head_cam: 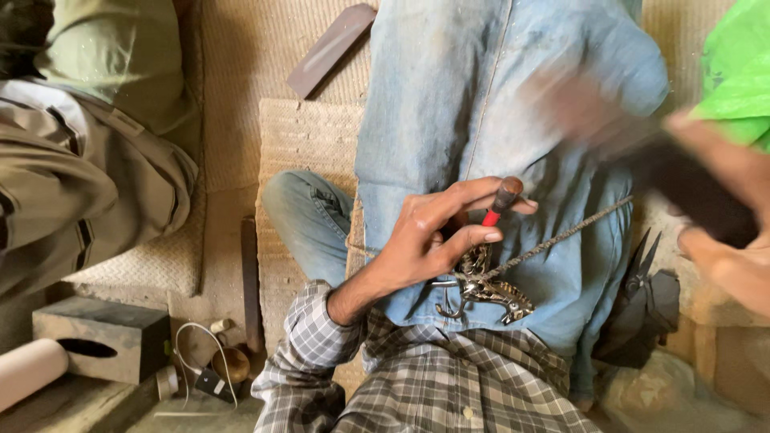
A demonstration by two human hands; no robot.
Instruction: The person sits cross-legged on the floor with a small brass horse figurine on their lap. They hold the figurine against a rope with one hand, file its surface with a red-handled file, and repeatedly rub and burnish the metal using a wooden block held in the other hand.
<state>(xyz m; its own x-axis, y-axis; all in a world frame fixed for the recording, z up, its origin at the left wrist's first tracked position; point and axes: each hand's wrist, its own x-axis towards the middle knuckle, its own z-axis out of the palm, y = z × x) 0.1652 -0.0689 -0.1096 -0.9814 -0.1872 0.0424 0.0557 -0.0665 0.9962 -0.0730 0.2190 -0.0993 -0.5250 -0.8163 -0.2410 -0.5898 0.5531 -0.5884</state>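
Observation:
My left hand, in a plaid sleeve, rests on my jeans-clad lap. Its fingers pinch an ornate silvery metal piece, and a thin red-handled tool with a brown end sticks up between them. A twisted wire runs taut from the metal piece up to the right. My right hand is at the right edge, blurred by motion. It grips a dark tool whose blurred end sweeps above the lap.
Another person in olive and khaki clothes sits at the left. Black shears lie by my right thigh on a dark pouch. A wooden block, a cardboard roll, a small brass cup, a flat brown bar, woven mats and something bright green lie around.

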